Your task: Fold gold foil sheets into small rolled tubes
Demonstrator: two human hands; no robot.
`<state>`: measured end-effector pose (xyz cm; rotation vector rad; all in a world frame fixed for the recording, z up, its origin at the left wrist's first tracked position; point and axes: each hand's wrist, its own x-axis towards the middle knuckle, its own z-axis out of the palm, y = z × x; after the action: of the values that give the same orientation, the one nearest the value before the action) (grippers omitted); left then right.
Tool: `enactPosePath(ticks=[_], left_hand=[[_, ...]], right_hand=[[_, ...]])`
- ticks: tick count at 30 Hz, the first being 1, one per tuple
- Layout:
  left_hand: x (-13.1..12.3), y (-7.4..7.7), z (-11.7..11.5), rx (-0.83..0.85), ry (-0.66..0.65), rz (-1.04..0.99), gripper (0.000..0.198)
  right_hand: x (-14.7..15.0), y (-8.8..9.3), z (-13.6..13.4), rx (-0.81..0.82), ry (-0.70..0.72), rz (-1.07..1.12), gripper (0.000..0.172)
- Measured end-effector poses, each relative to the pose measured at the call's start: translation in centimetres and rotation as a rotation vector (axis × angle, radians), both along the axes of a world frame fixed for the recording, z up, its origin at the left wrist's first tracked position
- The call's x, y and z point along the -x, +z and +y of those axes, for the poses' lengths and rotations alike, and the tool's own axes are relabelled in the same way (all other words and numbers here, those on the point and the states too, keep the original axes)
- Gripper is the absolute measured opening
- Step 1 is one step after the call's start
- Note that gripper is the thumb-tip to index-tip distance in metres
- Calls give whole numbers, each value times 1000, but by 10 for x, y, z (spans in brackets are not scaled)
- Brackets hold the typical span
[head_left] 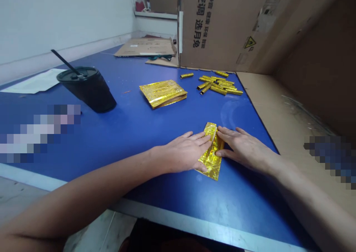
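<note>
A gold foil sheet (211,152), partly folded into a long strip, lies on the blue table (133,133) near the front. My left hand (183,151) lies flat on its left side, fingers stretched out and pressing the foil. My right hand (244,148) rests flat against its right edge, fingers extended onto the foil. Farther back lies a stack of flat gold foil sheets (163,92). Behind that, to the right, is a pile of several rolled gold foil tubes (219,85), with one tube (187,75) apart on the left.
A black cup with a lid and straw (87,88) stands at the left. White paper (36,82) lies at the far left. A large cardboard box (236,25) rises at the back, cardboard sheets (280,114) cover the right, flat cardboard (146,47) lies behind.
</note>
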<state>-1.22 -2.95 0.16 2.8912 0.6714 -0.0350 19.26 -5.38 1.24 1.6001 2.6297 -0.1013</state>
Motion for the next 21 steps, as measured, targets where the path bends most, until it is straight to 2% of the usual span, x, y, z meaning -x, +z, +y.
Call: enactPosePath(ticks=[5, 12, 21], left_hand=[[0, 7, 1, 46, 0, 66, 69], [1, 3, 2, 22, -23, 5, 67], [2, 5, 0, 6, -42, 19, 60]], right_hand=[[-1, 0, 0, 7, 9, 5, 57], [2, 3, -1, 17, -12, -28, 57], [-1, 2, -1, 5, -26, -63, 59]])
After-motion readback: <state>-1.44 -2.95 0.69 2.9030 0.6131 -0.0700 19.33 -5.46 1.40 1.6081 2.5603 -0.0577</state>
